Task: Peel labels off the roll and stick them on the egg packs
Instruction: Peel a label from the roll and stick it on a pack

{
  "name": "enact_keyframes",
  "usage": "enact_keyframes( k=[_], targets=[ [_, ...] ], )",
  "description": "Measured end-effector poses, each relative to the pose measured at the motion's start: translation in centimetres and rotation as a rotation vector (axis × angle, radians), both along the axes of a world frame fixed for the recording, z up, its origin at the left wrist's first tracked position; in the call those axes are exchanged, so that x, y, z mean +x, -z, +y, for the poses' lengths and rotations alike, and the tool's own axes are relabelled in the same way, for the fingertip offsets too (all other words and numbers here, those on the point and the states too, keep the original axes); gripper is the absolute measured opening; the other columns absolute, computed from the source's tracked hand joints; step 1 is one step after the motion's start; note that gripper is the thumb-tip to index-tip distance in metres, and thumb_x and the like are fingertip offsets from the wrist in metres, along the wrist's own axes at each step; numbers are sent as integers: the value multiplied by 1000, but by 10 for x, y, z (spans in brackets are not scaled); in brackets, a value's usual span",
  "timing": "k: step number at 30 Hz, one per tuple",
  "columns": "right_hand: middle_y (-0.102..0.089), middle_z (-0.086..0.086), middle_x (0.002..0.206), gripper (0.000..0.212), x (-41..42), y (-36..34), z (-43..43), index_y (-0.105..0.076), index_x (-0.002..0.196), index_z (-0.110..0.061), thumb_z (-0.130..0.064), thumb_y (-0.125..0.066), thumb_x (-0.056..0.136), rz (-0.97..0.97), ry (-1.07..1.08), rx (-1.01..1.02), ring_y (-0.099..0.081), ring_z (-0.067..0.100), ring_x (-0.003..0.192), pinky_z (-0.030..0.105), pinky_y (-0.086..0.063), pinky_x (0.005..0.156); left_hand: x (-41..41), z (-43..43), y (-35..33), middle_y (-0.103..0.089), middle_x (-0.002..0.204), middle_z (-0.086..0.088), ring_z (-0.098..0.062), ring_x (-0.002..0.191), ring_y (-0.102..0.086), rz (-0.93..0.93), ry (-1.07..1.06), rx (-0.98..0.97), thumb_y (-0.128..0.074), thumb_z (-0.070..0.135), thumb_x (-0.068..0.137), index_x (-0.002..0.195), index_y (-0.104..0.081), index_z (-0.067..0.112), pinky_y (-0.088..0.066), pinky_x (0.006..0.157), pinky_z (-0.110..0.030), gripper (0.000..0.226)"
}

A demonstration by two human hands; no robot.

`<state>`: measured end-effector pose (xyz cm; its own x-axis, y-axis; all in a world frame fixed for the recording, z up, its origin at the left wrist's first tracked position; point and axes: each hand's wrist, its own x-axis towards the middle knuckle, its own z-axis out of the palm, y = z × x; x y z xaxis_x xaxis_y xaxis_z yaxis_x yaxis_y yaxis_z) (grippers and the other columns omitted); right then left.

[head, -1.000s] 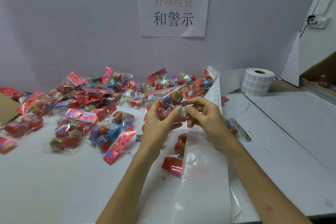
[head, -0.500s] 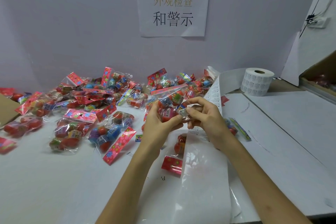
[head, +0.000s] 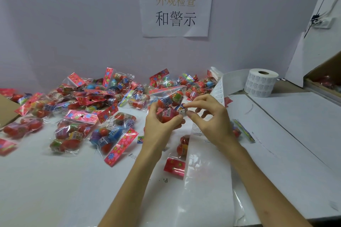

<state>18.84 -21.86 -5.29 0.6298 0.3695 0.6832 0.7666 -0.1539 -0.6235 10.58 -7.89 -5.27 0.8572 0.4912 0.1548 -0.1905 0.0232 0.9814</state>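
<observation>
Holding one egg pack [head: 167,109] above the table [head: 55,190], well left of the label roll [head: 261,85], my left hand [head: 158,127] curls round its lower end. My right hand [head: 210,121], between pack and roll, pinches a small white label [head: 183,112] with thumb and forefinger, touching the pack. Best, I judge: steady the pack, seat one edge, then rub it flat.

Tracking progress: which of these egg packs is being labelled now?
The egg pack gripped in the left hand; the right hand pinches a small white label at it. All others lie on the table.
</observation>
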Motion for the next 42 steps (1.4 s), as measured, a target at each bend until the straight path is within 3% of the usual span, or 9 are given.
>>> enact_keyframes(
  k=[3, 8, 14, 17, 22, 28, 33, 37, 42],
  targets=[
    [-59, -7, 105, 31, -1, 2, 2, -71, 105, -38, -16, -80, 85, -63, 19, 7, -58, 4, 93, 15, -53, 67, -1, 0, 0, -71, 116, -13, -25, 91, -76, -5, -6, 4, -80, 10, 85, 145, -46, 19, -64, 82, -37, 69],
    [-65, -2, 106, 21, -3, 2, 3, -76, 106, -19, -14, -80, 86, -68, -20, -12, -67, 11, 92, 30, -60, 76, -2, 0, 0, -74, 109, -10, -26, 95, -76, -60, 32, -93, -80, 13, 87, 130, -57, 19, -63, 80, -32, 49],
    [-69, -1, 100, 15, -8, 4, 6, -74, 94, -11, -14, -83, 83, -69, 29, 61, -68, 13, 97, 33, -60, 84, -1, 2, -1, -75, 100, -15, -34, 100, -73, -94, 102, -180, -77, 3, 81, 123, -64, 4, -58, 96, -48, 43],
    [-70, 1, 99, 16, -9, 5, 7, -74, 92, -7, -14, -84, 82, -59, 52, 63, -69, 15, 96, 35, -61, 85, -2, -1, -2, -77, 98, -11, -31, 97, -74, -103, 79, -105, -75, 10, 69, 106, -71, 22, -60, 90, -42, 39],
    [-70, -1, 101, 14, -9, 3, 6, -75, 94, -8, -12, -83, 83, -49, 87, 55, -69, 11, 96, 25, -59, 86, -1, -3, 1, -76, 97, -10, -31, 97, -72, -89, 37, 11, -77, -5, 82, 99, -69, 32, -60, 92, -44, 41],
    [-70, -4, 100, 13, -10, 3, 5, -76, 98, -8, -7, -80, 86, -66, 108, 57, -69, 8, 95, 18, -58, 86, -1, -4, 2, -77, 86, 10, -16, 86, -73, -109, 18, 39, -78, 1, 85, 93, -70, 37, -58, 77, -22, 38],
    [-72, -6, 102, 20, -13, 3, 6, -77, 103, -10, -6, -81, 84, -123, 74, 39, -70, 8, 97, 23, -58, 87, -1, -2, 1, -78, 95, 0, -15, 90, -75, -105, -33, -46, -78, 15, 87, 118, -69, 20, -59, 74, -23, 32],
    [-76, 0, 103, 21, -12, 5, 7, -78, 103, -8, -8, -83, 83, -144, 110, 45, -71, 9, 97, 27, -58, 89, 0, 0, 2, -76, 89, -12, -18, 74, -72, -90, -98, -64, -81, 18, 86, 113, -72, 14, -59, 69, -35, 28],
    [-77, 2, 102, 21, -15, 8, 9, -79, 99, -7, -5, -86, 79, -195, 164, 49, -71, 8, 94, 19, -57, 85, 1, -2, 5, -77, 87, -12, -10, 69, -73, -150, -154, 7, -83, 9, 83, 110, -72, 2, -54, 62, -17, 30]
  ],
)
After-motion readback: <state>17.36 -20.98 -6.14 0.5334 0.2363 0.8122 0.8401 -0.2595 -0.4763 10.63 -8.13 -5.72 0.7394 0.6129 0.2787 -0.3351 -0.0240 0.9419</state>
